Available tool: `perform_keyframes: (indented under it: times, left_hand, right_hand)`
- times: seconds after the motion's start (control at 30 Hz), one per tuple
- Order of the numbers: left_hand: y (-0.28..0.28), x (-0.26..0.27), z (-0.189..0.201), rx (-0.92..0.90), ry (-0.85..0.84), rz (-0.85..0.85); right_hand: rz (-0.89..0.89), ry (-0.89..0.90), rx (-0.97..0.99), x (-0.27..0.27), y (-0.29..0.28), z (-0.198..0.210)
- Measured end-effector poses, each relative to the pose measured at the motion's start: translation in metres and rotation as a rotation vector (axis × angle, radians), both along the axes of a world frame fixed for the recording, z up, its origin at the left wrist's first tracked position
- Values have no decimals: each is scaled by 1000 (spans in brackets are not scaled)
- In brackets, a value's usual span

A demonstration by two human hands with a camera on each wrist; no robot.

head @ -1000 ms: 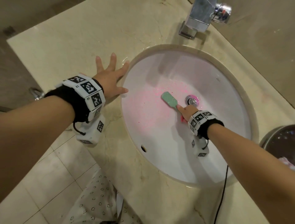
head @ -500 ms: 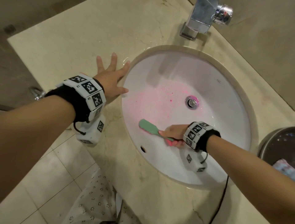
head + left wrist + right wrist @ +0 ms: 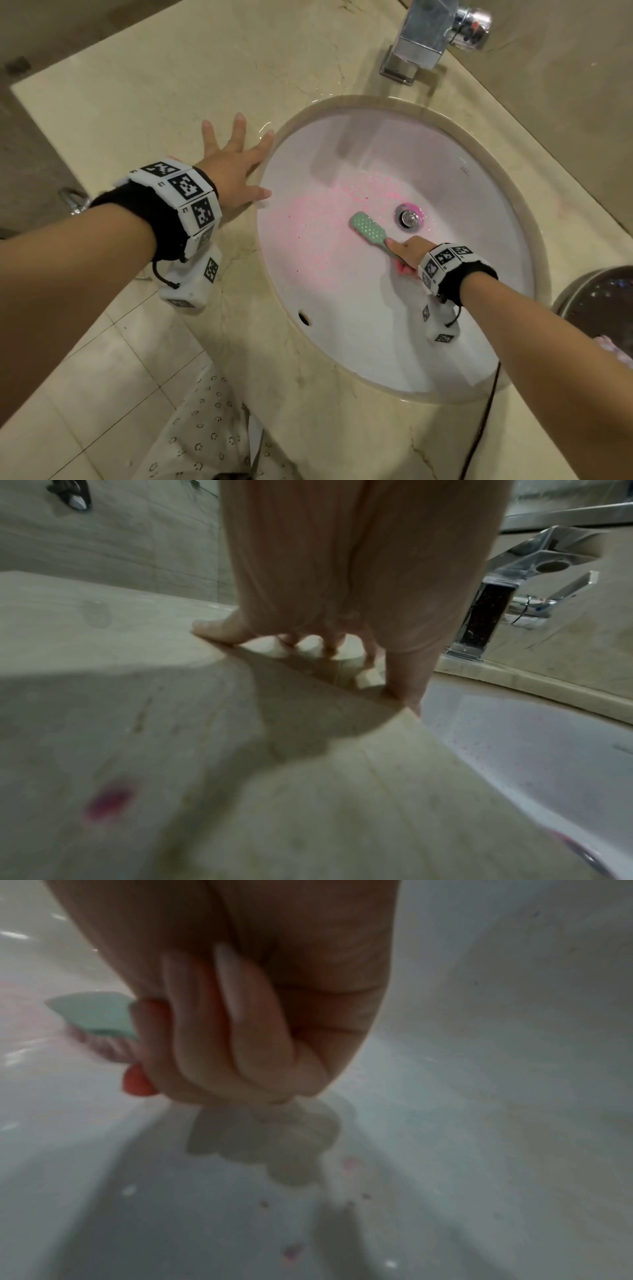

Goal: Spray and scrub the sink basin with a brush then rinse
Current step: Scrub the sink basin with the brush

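A white oval sink basin (image 3: pixel 462 192) is speckled with pink cleaner around its drain (image 3: pixel 408 216). My right hand (image 3: pixel 406 251) grips the pink handle of a green-headed brush (image 3: pixel 367 228), index finger stretched along the neck. The brush head lies bristles-down on the basin floor just left of the drain. In the right wrist view the fingers (image 3: pixel 219 1031) curl round the handle, and the green brush head (image 3: pixel 92 1014) shows beyond them. My left hand (image 3: pixel 233 164) lies flat with spread fingers on the beige counter (image 3: pixel 154 85) at the basin's left rim; its fingertips (image 3: pixel 212 628) press the stone.
A chrome faucet (image 3: pixel 428 37) stands behind the basin. A dark round bin (image 3: pixel 603 301) sits at the right edge. A black cable (image 3: pixel 479 428) hangs over the counter front. Tiled floor (image 3: pixel 85 377) lies below left. A pink smear (image 3: pixel 109 799) marks the counter.
My right hand swept the brush from the drain toward the near-left wall of the basin, then back up beside the drain. The left hand has stayed flat on the counter.
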State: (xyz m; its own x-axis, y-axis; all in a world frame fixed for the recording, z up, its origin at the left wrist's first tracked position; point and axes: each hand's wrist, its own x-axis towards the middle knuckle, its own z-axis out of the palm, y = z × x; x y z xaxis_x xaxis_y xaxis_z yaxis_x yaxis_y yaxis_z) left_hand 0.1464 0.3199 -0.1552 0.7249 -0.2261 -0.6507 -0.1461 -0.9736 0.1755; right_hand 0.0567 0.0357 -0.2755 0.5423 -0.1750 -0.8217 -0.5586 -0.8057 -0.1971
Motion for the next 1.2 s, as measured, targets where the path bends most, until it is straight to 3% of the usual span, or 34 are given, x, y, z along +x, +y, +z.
perform_keyframes:
  times: [0.17,0.27,0.43,0.67,0.9,1.0,1.2]
  left_hand:
    - [-1,-1,2,0,-5,4]
    - [-1,-1,3,1,-12,0]
    - [-2,-2,3,11,-18,-15]
    - [-2,-2,4,-3,-19,-4]
    - [-2,-3,2,-10,-24,6]
    - [-2,-2,2,-8,-23,4]
    - [-2,-2,3,-5,-20,2]
  right_hand:
    - [-58,163,172,-6,24,0]
    - [67,309,214,-25,27,-2]
    - [85,266,168,-43,-7,1]
    - [-283,-25,-2,-23,-20,-8]
    - [-712,94,309,16,13,-22]
    - [-686,107,402,20,28,-20]
    - [-471,104,273,-5,22,-15]
